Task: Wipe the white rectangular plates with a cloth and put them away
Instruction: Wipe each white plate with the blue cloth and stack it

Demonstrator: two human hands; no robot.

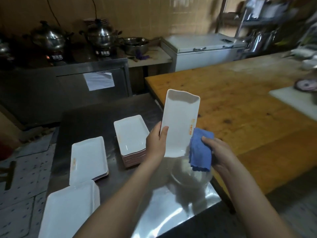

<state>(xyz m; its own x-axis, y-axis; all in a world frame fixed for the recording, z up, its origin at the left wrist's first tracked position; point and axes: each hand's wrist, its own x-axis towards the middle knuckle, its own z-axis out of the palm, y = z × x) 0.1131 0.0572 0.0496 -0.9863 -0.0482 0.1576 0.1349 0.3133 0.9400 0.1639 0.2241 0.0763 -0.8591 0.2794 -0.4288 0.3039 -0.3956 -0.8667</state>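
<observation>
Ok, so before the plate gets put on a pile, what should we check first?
1. Left hand grips the held plate firmly: ok.
2. Right hand has the blue cloth against the plate's edge: ok.
3. Plate wiped dry all over: cannot tell.
4. Tall stack looks straight enough for one more: ok.
5. Steel table between hands and stacks free of obstacles: ok.

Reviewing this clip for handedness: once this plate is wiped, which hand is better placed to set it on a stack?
Left. The left hand already grips the plate, and the plate stacks lie on its side. The right hand is occupied with the blue cloth.
</observation>
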